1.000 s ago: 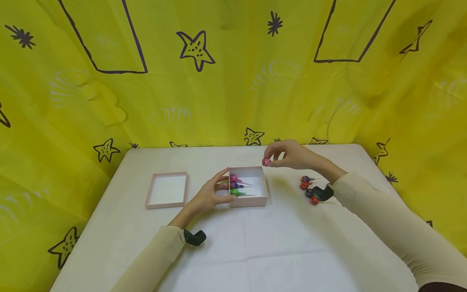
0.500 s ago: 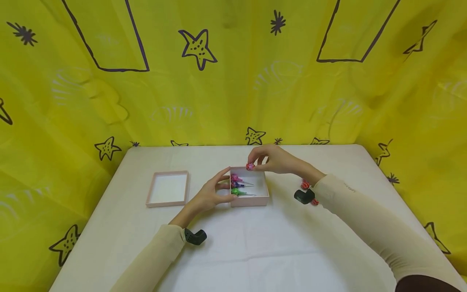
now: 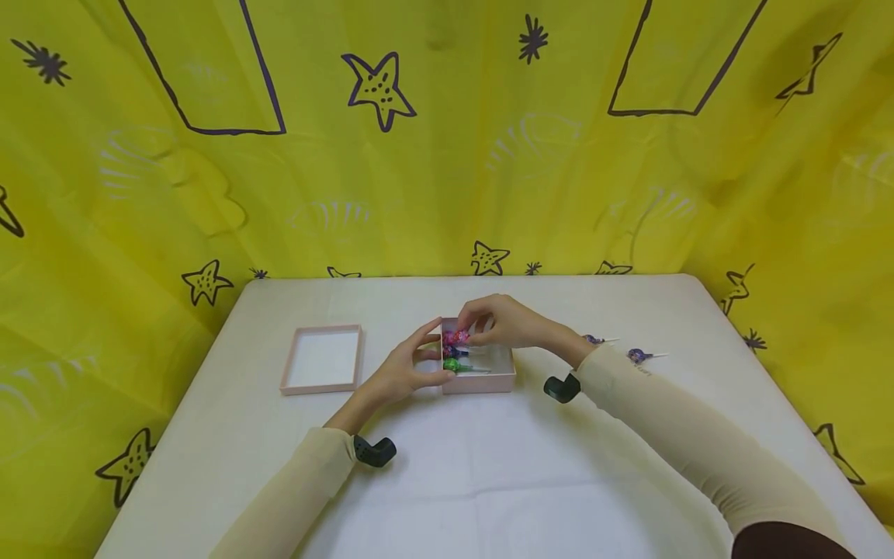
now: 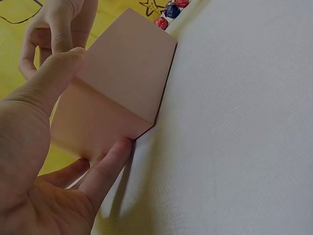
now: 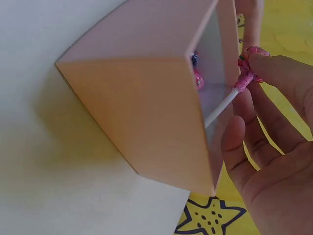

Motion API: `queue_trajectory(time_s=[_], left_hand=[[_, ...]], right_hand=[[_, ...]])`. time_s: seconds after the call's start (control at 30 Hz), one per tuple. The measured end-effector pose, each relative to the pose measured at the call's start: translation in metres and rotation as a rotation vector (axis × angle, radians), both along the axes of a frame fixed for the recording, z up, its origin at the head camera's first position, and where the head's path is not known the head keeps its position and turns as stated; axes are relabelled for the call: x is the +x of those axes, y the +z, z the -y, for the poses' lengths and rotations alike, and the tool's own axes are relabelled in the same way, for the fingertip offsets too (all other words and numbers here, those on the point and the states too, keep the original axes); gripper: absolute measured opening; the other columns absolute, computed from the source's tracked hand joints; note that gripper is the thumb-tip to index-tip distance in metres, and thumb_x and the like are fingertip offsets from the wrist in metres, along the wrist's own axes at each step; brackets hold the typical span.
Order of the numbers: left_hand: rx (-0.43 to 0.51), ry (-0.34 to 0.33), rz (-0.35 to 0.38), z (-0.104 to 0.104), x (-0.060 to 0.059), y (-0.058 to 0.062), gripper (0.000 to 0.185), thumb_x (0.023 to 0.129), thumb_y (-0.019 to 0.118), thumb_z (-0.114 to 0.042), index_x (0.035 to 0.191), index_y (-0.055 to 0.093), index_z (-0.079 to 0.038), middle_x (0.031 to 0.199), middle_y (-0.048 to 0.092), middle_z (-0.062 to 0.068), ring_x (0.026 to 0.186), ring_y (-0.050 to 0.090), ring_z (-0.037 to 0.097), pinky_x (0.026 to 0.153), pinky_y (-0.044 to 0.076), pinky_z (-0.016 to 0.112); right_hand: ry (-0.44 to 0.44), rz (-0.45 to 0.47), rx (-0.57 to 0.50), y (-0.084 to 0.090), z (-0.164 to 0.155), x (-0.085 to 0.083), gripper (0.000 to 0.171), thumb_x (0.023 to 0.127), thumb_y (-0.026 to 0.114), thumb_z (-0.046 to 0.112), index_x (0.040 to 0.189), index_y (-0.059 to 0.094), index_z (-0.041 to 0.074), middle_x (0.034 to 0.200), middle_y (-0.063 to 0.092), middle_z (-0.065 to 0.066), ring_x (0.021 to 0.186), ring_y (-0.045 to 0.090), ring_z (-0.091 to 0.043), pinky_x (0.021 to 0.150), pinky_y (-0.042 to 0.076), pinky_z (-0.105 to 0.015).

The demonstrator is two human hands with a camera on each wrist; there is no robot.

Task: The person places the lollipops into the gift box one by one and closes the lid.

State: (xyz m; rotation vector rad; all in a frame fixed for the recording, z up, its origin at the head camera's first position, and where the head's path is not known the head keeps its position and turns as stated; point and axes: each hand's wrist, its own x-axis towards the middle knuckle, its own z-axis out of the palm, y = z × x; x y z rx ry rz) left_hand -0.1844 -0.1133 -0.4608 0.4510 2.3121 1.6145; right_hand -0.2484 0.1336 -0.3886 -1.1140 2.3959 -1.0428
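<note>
A shallow pink box [image 3: 482,383] stands mid-table with a purple lollipop [image 3: 450,352] and a green lollipop [image 3: 452,365] inside. My left hand [image 3: 433,359] grips the box's left side, thumb on the far wall and a finger at the near corner. The left wrist view shows the box [image 4: 122,93] held between thumb [image 4: 49,83] and finger [image 4: 107,166]. My right hand [image 3: 469,332] pinches a red-pink lollipop [image 3: 457,337] low over the box's far left part. In the right wrist view the lollipop [image 5: 249,68] is at the box [image 5: 146,122] rim, with its white stick pointing inward.
The box's pink lid [image 3: 321,361] lies open side up to the left. Two loose lollipops [image 3: 594,339] [image 3: 637,355] lie on the white table to the right, behind my right forearm. A yellow patterned cloth hangs round the table's back and sides.
My right hand has carried the red-pink lollipop leftward and down, from beyond the box's far right corner to its far left part. My left hand has stayed on the box.
</note>
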Motion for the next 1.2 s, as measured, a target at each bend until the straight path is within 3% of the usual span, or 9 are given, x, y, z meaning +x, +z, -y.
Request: queue_trajectory(time_s=[0.17, 0.43, 0.83, 1.2], left_hand=[[0.002, -0.007, -0.009, 0.001, 0.0, 0.001, 0.095, 0.088, 0.084, -0.026, 0.164, 0.026, -0.031, 0.158, 0.043, 0.013, 0.135, 0.053, 0.034, 0.106, 0.048, 0.056], [0.006, -0.02, -0.018, 0.002, 0.0, -0.001, 0.097, 0.088, 0.084, -0.023, 0.164, 0.025, -0.03, 0.158, 0.043, 0.013, 0.134, 0.055, 0.032, 0.107, 0.047, 0.055], [0.023, -0.028, -0.029, 0.002, -0.002, -0.001, 0.096, 0.087, 0.084, -0.016, 0.164, 0.027, -0.028, 0.157, 0.045, 0.013, 0.133, 0.057, 0.03, 0.106, 0.049, 0.051], [0.022, -0.032, -0.028, 0.001, -0.002, -0.002, 0.096, 0.087, 0.084, -0.017, 0.164, 0.027, -0.029, 0.157, 0.044, 0.013, 0.133, 0.056, 0.03, 0.104, 0.051, 0.049]], right_hand=[[0.029, 0.02, -0.001, -0.008, 0.005, 0.003, 0.017, 0.091, 0.076, 0.003, 0.105, 0.074, 0.011, 0.102, 0.072, 0.001, 0.088, 0.065, -0.018, 0.084, 0.057, -0.04], [0.035, 0.045, 0.027, -0.018, 0.011, 0.009, 0.016, 0.091, 0.076, 0.003, 0.103, 0.072, 0.014, 0.097, 0.069, 0.004, 0.088, 0.065, -0.016, 0.078, 0.057, -0.029], [0.076, 0.012, 0.025, -0.024, 0.018, 0.013, 0.016, 0.089, 0.081, 0.006, 0.1, 0.072, 0.014, 0.096, 0.07, 0.005, 0.085, 0.066, -0.014, 0.078, 0.058, -0.028], [0.073, 0.037, 0.038, -0.026, 0.021, 0.013, 0.017, 0.086, 0.082, 0.005, 0.096, 0.071, 0.014, 0.092, 0.068, 0.005, 0.082, 0.065, -0.012, 0.078, 0.058, -0.03]])
